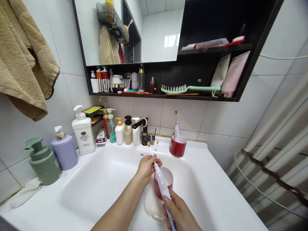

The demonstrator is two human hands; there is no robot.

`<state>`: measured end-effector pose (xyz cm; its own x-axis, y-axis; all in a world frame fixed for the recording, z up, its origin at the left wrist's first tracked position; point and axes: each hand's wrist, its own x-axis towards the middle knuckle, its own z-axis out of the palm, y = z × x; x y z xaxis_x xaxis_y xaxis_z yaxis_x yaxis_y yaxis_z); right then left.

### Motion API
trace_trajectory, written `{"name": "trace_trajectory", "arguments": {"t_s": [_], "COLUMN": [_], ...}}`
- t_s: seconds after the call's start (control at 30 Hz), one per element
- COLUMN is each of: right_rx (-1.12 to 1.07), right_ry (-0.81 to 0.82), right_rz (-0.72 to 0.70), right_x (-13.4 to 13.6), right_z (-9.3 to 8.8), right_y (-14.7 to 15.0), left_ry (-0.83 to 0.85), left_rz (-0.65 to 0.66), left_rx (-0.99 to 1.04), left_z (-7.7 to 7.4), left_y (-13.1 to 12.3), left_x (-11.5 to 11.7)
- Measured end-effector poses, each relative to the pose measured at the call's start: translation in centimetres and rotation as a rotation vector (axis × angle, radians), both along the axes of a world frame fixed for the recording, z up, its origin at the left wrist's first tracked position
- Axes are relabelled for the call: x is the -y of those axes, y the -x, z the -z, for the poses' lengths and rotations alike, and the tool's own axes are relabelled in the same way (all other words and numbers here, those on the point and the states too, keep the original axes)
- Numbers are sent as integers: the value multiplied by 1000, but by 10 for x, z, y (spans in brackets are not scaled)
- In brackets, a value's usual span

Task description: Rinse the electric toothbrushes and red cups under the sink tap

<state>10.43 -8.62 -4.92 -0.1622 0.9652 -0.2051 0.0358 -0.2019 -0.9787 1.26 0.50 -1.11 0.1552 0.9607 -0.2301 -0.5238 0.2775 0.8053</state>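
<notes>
My right hand point(179, 213) grips the handle of a white and pink electric toothbrush point(161, 184), held slanting up over the sink. My left hand point(146, 166) pinches the toothbrush's thin neck just below the brush head point(149, 145). Directly beneath the toothbrush a red cup point(168, 179) with a white inside stands in the white sink basin point(101, 189). A second red cup point(177, 146) with another toothbrush in it stands on the sink's back rim, right of the black faucet point(143, 130).
Pump bottles line the sink's left and back edge: green point(43, 160), lilac point(64, 149), white point(83, 130), and several smaller ones. A tan towel point(21, 57) hangs top left. A dark shelf point(168, 96) under the mirror holds cosmetics and a green comb point(175, 89). Pipes run on the right.
</notes>
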Motion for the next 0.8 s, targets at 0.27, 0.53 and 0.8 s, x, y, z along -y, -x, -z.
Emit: {"name": "trace_trajectory", "arguments": {"t_s": [0.27,0.53,0.8], "right_rx": [-125,-180,-132], "right_ry": [32,84,1], "right_rz": [-1,33,38], "right_x": [0,1,-1], "right_z": [3,2,8], "right_y": [3,5,6], "left_ry": [-50,-66,-157], "left_rz": [65,104,73], "left_rx": [-26,18,-16], "left_z": [0,2,3], "left_y": [-4,-10,-13], "left_x": [4,7,7]}}
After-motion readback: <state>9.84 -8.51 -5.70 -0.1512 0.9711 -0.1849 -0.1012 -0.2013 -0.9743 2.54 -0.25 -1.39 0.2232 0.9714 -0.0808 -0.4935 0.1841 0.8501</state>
